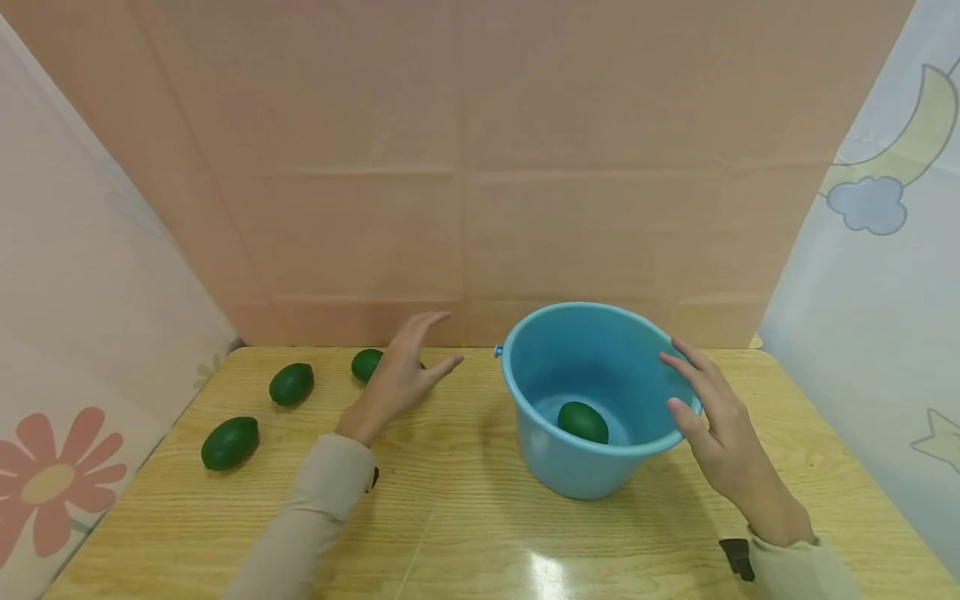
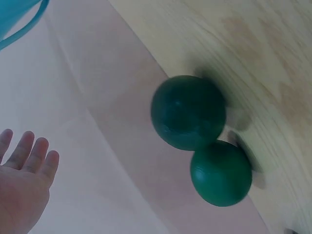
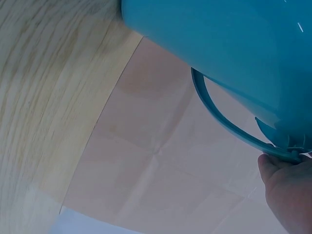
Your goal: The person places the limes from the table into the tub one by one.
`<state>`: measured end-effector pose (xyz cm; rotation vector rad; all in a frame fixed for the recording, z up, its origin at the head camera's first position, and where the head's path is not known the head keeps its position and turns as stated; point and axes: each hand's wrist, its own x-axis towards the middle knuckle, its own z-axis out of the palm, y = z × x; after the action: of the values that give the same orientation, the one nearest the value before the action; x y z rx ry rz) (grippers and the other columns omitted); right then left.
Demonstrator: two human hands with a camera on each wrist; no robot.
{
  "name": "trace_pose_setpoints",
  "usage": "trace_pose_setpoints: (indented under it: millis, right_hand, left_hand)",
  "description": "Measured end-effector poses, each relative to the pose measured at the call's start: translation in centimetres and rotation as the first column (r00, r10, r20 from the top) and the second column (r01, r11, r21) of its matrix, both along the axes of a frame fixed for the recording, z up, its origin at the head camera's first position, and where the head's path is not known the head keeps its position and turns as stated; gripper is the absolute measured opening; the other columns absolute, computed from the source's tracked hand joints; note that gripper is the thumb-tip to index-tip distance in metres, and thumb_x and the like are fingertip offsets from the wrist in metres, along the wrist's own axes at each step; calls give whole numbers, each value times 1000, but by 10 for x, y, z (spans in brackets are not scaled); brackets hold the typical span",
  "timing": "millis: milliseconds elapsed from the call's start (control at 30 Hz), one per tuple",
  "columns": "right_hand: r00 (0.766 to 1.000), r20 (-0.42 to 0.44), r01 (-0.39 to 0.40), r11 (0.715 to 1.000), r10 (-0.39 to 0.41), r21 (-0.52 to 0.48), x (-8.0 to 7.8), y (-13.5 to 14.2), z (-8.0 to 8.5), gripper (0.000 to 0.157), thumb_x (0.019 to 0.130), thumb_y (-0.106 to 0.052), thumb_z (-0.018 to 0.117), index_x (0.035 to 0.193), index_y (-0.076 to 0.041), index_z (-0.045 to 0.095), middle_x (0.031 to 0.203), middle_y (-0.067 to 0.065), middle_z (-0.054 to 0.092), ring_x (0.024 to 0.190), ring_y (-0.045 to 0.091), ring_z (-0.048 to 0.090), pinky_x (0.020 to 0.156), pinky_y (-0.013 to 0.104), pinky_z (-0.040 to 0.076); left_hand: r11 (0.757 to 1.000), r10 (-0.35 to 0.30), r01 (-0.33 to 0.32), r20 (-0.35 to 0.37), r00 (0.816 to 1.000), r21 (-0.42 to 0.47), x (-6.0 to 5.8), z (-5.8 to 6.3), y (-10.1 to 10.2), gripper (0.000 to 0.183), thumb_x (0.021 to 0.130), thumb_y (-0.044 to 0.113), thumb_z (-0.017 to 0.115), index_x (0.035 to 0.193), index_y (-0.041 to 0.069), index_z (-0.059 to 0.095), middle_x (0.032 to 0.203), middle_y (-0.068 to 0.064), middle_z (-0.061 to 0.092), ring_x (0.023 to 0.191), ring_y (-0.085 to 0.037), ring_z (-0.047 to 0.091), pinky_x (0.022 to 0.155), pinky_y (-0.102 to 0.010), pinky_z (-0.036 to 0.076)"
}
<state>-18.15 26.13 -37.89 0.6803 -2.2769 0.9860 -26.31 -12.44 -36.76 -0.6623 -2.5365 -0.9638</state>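
Fingers of the left hand [image 1: 401, 367] are spread and hold nothing, hovering just right of the far green fruit [image 1: 366, 364], which it partly hides; two more lie farther left. The right hand [image 1: 712, 421], loosely open, rests against the right rim of the blue bucket [image 1: 525, 417], where one fruit [image 1: 582, 422] already lies.

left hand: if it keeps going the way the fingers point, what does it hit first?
Probably nothing on the table. The left hand is open, fingers aimed up and right toward the pink backdrop. The nearest avocado sits just to its left, off that line; the blue bucket is further right. Depth is unclear.
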Motion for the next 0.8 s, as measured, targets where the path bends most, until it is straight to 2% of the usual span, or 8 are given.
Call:
trace_pose_setpoints:
  millis: [133,300,500,800]
  right_hand:
    - [1000,-9,-2,1000,2,-6,1,-1,1,48,96,-2,49,144,-3,49,157,15,36,145,1,29,104,3,27]
    - [1000,-19,-5,1000,4,-12,1,-2,0,48,95,-2,50,144,-4,49,157,13,37,146,3,30,104,3,27]
    - [1000,-26,-7,1000,7,-25,1,-1,0,48,95,-2,50,143,-3,50,156,16,38,145,3,32,103,3,29]
    - [1000,-13,-5,1000,4,-28,1,-2,1,48,95,-2,50,143,-4,50,156,15,38,145,3,31,104,4,28]
  left_hand:
    - [1000,4,-4,0,1000,-13,-2,-4,-6,63,92,29,72,146,11,44,148,-11,47,138,-31,44,111,-53,42]
    - [1000,3,-3,12,1000,-15,-4,-11,-13,65,91,27,73,146,8,44,148,-14,47,138,-33,44,111,-55,41]
    - [1000,15,-15,38,999,-17,-2,-14,-19,66,91,24,74,146,7,43,148,-16,46,138,-37,42,111,-58,39]
    - [999,48,-46,102,994,-26,-3,-21,-28,66,91,28,73,147,8,44,148,-16,46,138,-37,42,111,-58,39]
